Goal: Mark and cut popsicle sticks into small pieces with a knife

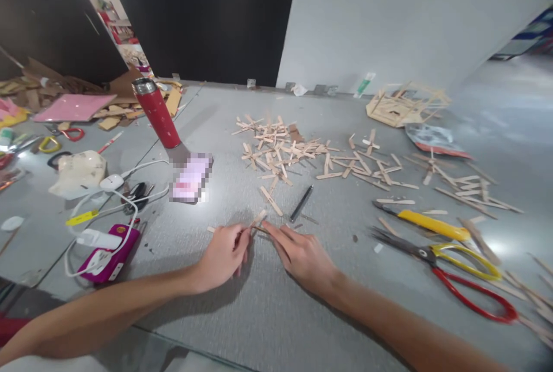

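Near the middle of the grey table [194, 314], my left hand [225, 251] has its fingers closed on a small wooden stick [260, 217] that slants up to the right. My right hand [302, 254] rests just beside it, fingers together, the fingertips on a thin brown strip [261, 229] that reaches toward my left fingers. Just beyond my hands lie a loose stick [271, 200] and a dark pen [301, 204]. Farther back spreads a pile of small wooden sticks [279, 150], several of them crossed.
Scissors [425, 254] and a yellow cutter [432, 225] lie to the right, a wooden stick frame [404, 106] behind them. On the left are a red bottle [156, 113], a phone [192, 177], white cables and a purple power strip [113, 254].
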### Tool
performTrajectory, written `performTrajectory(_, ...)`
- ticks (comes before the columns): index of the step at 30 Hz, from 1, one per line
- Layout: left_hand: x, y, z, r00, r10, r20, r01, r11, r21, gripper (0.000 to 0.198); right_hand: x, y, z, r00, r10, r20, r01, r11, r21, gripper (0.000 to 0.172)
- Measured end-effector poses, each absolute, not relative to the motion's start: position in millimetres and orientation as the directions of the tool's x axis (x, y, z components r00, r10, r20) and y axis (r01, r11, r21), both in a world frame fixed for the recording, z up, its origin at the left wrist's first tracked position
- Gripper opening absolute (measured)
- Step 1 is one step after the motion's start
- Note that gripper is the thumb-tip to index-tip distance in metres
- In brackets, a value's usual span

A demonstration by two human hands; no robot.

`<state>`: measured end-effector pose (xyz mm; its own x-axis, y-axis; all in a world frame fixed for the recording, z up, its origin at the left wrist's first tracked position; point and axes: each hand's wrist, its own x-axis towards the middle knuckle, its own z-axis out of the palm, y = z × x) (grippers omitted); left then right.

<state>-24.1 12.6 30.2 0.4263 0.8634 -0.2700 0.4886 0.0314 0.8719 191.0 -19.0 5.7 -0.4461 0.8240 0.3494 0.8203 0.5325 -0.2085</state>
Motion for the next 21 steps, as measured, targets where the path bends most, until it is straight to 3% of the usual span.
performTrajectory(15,-27.0,12.5,35.2,0.396,0.86,-0.321,0.461,0.116,0.88,0.045,190.3,-20.2,9.3,-0.371,0.842,0.392,0.832,0.488,-0.262,0.038)
performTrajectory(21,-27.3,12.0,29.8,0.398,0.849,-0.348,0.422,0.168,0.891,0.045,191.2,-19.8,7.9,-0.287,0.821,0.493,0.818,0.478,-0.32,0.069)
